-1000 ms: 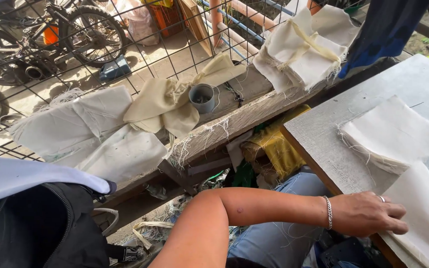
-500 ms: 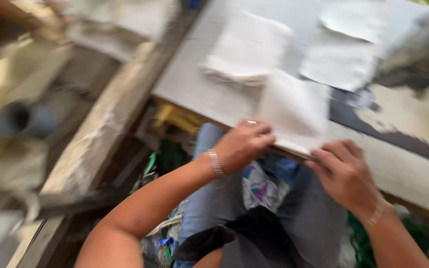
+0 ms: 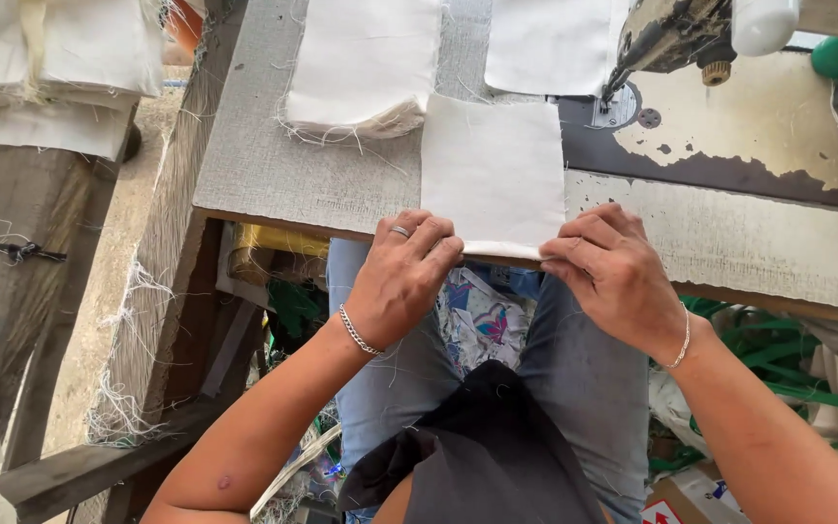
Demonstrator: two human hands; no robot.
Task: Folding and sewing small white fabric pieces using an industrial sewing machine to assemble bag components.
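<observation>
Both hands at near edge of the table [image 3: 273,165], working one cloth piece [image 3: 493,170]. Cloth lies flat on the tabletop, running from the sewing machine [image 3: 691,34] side down to the table's front edge, w/ its near hem hanging just over that edge.

Left hand [image 3: 402,277]: fingers bunched together, curled, tips pinching the hem's left corner; ring on one finger, chain bracelet at wrist. Right hand [image 3: 613,277]: fingers close together, tips pinching the hem's right corner, thin bracelet at wrist. Hem runs btwn the two sets of fingertips, pulled straight. Rest of cloth is beyond the fingers, away from the body.

Stack of cloth pieces [image 3: 361,68] sits just left of it, frayed threads around; another white piece [image 3: 550,44] beyond, near the machine. Lap in jeans below table edge.
</observation>
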